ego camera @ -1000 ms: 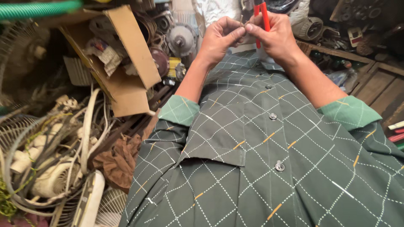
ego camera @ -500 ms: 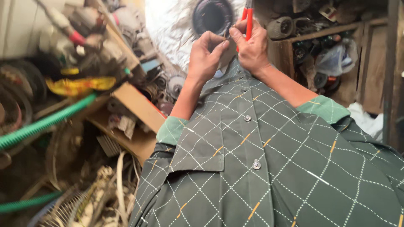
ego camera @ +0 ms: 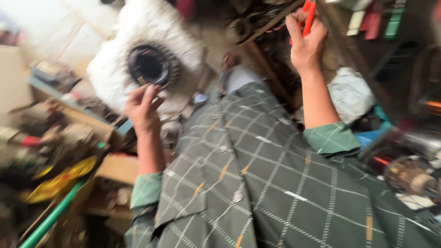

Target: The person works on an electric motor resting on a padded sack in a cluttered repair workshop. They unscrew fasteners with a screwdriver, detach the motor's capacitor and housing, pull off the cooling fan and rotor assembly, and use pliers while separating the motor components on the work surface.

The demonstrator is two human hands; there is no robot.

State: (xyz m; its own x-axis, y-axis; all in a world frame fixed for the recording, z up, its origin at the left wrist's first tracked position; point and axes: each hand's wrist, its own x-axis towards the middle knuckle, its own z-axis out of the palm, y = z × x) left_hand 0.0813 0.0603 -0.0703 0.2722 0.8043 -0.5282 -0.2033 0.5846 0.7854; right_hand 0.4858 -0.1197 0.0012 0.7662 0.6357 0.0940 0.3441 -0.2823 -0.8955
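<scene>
Right hand (ego camera: 307,43) was closed on a red-handled tool (ego camera: 308,16), raised clear; left hand (ego camera: 143,108) pinched something small, too blurred to identify, near the motor stator (ego camera: 149,64).

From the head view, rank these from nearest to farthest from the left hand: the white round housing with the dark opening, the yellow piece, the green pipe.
From the left hand:
1. White round housing: just above and behind the hand, its dark opening beside the fingertips.
2. Yellow piece: lower left, among the clutter.
3. Green pipe: bottom-left corner, running diagonally below the yellow piece.
</scene>
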